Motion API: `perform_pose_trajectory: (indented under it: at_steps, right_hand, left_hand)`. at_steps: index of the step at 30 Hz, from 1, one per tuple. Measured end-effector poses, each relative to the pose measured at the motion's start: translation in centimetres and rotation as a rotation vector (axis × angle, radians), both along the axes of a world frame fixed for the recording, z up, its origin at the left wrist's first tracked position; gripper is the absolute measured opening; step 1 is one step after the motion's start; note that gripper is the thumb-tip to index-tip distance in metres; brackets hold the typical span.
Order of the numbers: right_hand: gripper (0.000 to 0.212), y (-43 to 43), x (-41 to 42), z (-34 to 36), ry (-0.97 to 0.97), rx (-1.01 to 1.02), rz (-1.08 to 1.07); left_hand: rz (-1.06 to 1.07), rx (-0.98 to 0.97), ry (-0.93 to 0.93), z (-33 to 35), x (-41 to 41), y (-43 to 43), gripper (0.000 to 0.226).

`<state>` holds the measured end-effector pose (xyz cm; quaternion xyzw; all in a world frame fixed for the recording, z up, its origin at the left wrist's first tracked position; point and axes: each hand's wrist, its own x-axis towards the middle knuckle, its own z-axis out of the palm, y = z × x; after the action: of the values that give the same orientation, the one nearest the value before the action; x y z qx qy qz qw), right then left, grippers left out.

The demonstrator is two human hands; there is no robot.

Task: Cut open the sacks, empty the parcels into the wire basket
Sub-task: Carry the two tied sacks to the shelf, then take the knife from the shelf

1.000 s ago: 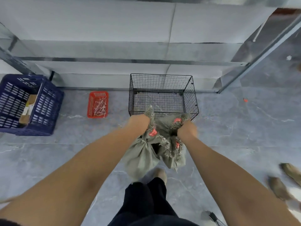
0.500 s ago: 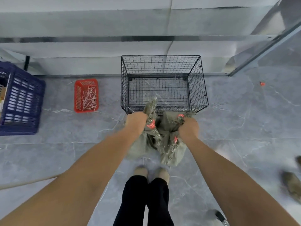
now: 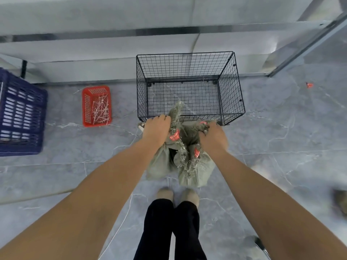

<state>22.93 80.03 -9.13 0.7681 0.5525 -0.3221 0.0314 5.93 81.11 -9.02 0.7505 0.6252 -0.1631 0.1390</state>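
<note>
A grey-green woven sack (image 3: 189,171) with red printed marks and frayed edges hangs in front of me, just above the floor. My left hand (image 3: 156,129) grips its bunched top on the left side. My right hand (image 3: 214,139) grips the top on the right side. The black wire basket (image 3: 231,102) stands on the floor right behind the sack, and nothing lies inside it. A frayed corner of the sack pokes up over the basket's near rim. The sack's contents are hidden.
A small red plastic basket (image 3: 87,107) with cut ties lies left of the wire basket. A blue crate (image 3: 20,117) stands at the far left. Metal shelving (image 3: 169,32) runs along the back. My feet (image 3: 176,196) are just below the sack.
I have stepped closer to the wire basket, carrying the sack forward. Both hands keep their grip on the sack's top, which now reaches the basket's near rim.
</note>
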Motion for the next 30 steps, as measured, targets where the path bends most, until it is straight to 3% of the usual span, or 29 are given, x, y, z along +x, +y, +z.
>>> perform_pose_trajectory:
  at_steps: [7, 13, 22, 30]
  right_hand:
    - [0.051, 0.8, -0.1, 5.7, -0.076, 0.059, 0.184]
    - [0.063, 2.8, -0.6, 13.1, -0.192, 0.143, 0.365]
    - [0.087, 6.1, 0.4, 26.5, -0.204, 0.347, 0.358]
    - [0.088, 7.1, 1.3, 34.6, -0.195, 0.467, 0.294]
  left_hand:
    - [-0.056, -0.031, 0.031, 4.9, -0.5, 0.7, 0.04]
    - [-0.075, 0.016, 0.028, 13.0, -0.9, 2.9, 0.046]
    - [-0.156, 0.229, 0.036, 27.0, -0.2, 5.8, 0.057]
    - [-0.152, 0.359, 0.006, 35.1, 1.0, 6.6, 0.056]
